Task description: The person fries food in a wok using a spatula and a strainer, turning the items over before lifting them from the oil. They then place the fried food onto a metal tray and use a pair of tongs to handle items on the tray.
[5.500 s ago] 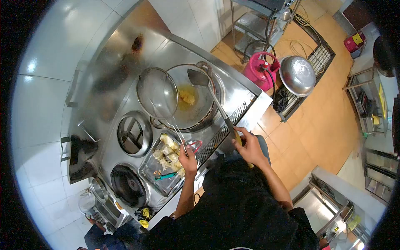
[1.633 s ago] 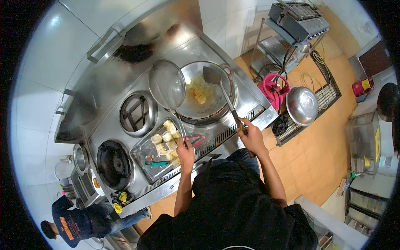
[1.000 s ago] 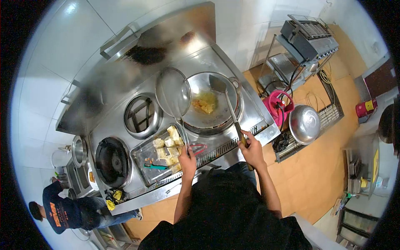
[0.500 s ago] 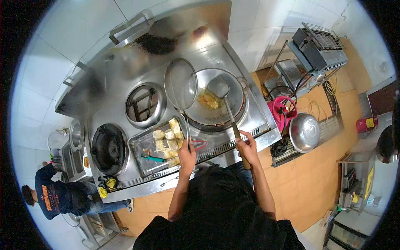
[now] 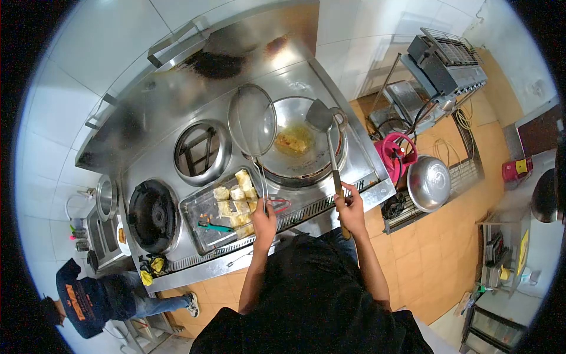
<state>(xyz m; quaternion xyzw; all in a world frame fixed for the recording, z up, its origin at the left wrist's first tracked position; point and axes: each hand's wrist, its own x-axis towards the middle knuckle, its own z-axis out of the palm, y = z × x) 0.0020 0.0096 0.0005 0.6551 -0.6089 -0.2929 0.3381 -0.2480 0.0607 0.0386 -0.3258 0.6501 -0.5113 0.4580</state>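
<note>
Since the spatula [image 5: 319,115] swung rightward, the food [image 5: 293,140] at upper centre lies uncovered, right hand [image 5: 352,213] clasping the spatula, left hand [image 5: 264,223] the strainer [image 5: 251,121].

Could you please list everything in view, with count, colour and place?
stove: one, silver, centre
wok: one, grey, stove's right side
food: golden-brown, in wok; count unclear
strainer: one, grey, overlapping wok's left edge
spatula: one, grey, by wok's right rim
tray: one, silver, stove front
pieces: several, pale yellow, in tray
tool: one, green, in tray
burner: one, black, stove's left
cylinder: one, pink, right of stove
bowl: one, silver, beside cylinder
co-worker: one, dark shirt, lower left
left hand: one, bare, holding strainer
right hand: one, bare, holding spatula
</note>
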